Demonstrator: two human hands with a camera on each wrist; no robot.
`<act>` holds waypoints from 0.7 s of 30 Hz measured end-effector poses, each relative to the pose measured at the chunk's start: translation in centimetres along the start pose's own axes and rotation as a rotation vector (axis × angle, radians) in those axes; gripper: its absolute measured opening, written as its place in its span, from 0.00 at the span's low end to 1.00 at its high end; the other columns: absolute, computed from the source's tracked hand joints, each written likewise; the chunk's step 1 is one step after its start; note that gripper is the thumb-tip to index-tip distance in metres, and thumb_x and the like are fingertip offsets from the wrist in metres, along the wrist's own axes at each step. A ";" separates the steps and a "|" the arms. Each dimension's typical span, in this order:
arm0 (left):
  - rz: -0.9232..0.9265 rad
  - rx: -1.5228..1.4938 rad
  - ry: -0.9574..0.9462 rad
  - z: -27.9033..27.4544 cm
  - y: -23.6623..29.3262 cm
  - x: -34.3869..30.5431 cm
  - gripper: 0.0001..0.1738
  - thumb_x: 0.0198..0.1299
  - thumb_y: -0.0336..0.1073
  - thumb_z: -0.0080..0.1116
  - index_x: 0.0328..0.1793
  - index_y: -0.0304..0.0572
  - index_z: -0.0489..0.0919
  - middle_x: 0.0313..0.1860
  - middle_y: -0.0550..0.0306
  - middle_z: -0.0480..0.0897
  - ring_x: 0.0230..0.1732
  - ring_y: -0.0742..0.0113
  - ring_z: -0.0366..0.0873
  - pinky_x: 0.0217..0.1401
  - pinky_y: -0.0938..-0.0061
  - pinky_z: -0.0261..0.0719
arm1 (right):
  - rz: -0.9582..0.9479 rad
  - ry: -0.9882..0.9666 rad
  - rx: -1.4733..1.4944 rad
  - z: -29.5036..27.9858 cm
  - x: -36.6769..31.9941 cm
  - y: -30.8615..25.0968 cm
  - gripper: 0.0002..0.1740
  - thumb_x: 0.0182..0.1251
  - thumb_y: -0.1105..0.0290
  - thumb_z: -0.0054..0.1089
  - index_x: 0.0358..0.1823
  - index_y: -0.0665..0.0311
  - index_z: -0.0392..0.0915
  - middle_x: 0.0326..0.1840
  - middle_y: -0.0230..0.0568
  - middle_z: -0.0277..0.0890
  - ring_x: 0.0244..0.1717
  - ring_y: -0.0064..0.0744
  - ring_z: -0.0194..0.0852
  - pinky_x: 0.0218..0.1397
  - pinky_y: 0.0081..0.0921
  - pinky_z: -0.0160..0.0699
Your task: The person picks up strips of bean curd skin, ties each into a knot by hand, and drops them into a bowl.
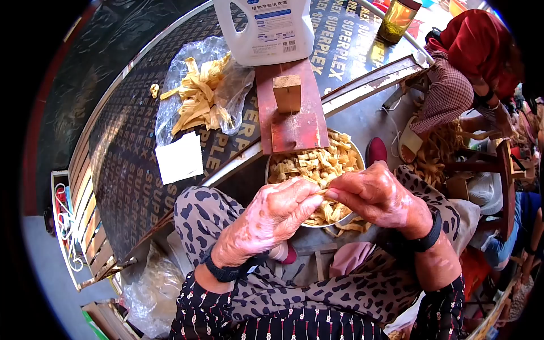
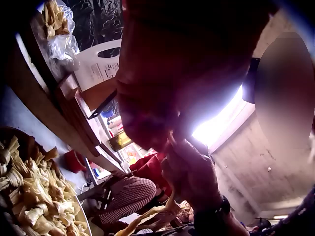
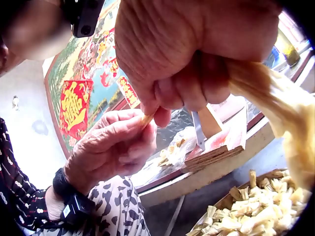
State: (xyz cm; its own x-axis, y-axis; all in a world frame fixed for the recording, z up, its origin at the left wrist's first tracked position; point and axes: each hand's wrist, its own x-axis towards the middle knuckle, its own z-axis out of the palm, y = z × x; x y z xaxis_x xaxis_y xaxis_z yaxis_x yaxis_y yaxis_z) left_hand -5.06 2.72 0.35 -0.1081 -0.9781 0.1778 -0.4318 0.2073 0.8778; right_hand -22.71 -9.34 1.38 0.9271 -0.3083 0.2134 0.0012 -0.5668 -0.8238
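Both hands meet above a round basin (image 1: 268, 170) heaped with pale yellow knotted pieces (image 1: 334, 214). Thumb and fingers of my left hand (image 1: 277, 212) pinch one end of a pale yellow, tofu-skin-like strip (image 3: 275, 98). Fingertip to fingertip with it, my right hand (image 1: 377, 195) grips the same strip, curled fingers around it. In the right wrist view the strip's wide, wrinkled length hangs from the right fist over the basin. The left wrist view shows my left hand (image 2: 157, 83) dark and close, its fingertips meeting the right hand's.
A red board (image 1: 292, 133) with a wooden block (image 1: 287, 93) and a metal blade (image 3: 198, 130) juts over the basin. On the table lie loose strips (image 1: 204, 93) on plastic and a white paper (image 1: 179, 158); a white jug (image 1: 266, 31) stands behind. Another person (image 1: 470, 62) sits at right.
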 end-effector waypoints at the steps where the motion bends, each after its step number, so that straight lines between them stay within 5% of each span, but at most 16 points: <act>1: 0.005 0.032 -0.018 -0.4 0.0 0.1 0.06 0.60 0.28 0.55 0.41 0.32 0.77 0.26 0.53 0.75 0.27 0.63 0.74 0.31 0.73 0.71 | 0.039 -0.023 0.028 -0.1 0.2 -0.2 0.10 0.65 0.72 0.54 0.26 0.68 0.69 0.16 0.50 0.64 0.21 0.51 0.67 0.23 0.38 0.61; 4: 0.029 0.049 0.083 -1.7 0.3 0.3 0.06 0.60 0.29 0.55 0.37 0.32 0.77 0.25 0.53 0.75 0.25 0.64 0.73 0.29 0.74 0.70 | 0.058 -0.014 -0.016 0.2 0.9 -0.2 0.11 0.66 0.71 0.54 0.26 0.68 0.69 0.17 0.50 0.64 0.21 0.51 0.68 0.23 0.38 0.61; 8: -0.106 0.095 0.233 -3.4 -1.0 0.9 0.08 0.63 0.34 0.55 0.37 0.34 0.77 0.24 0.67 0.72 0.25 0.83 0.65 0.26 0.84 0.62 | -0.016 0.146 -0.087 0.2 2.4 0.9 0.13 0.66 0.70 0.53 0.25 0.69 0.67 0.17 0.53 0.63 0.22 0.56 0.65 0.23 0.41 0.60; 21: -0.252 -0.050 0.291 -4.7 -5.4 4.6 0.09 0.63 0.33 0.54 0.35 0.34 0.78 0.24 0.71 0.75 0.27 0.85 0.67 0.31 0.86 0.67 | 0.070 0.214 -0.271 0.1 6.7 4.7 0.14 0.66 0.67 0.52 0.25 0.70 0.69 0.20 0.55 0.67 0.27 0.57 0.67 0.29 0.44 0.65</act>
State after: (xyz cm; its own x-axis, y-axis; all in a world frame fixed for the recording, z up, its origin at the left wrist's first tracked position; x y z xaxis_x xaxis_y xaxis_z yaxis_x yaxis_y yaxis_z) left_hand 0.99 -2.99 -1.46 0.2572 -0.9641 0.0658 -0.3674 -0.0346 0.9294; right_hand -16.48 -14.05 -1.12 0.8219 -0.4900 0.2903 -0.1855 -0.7123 -0.6769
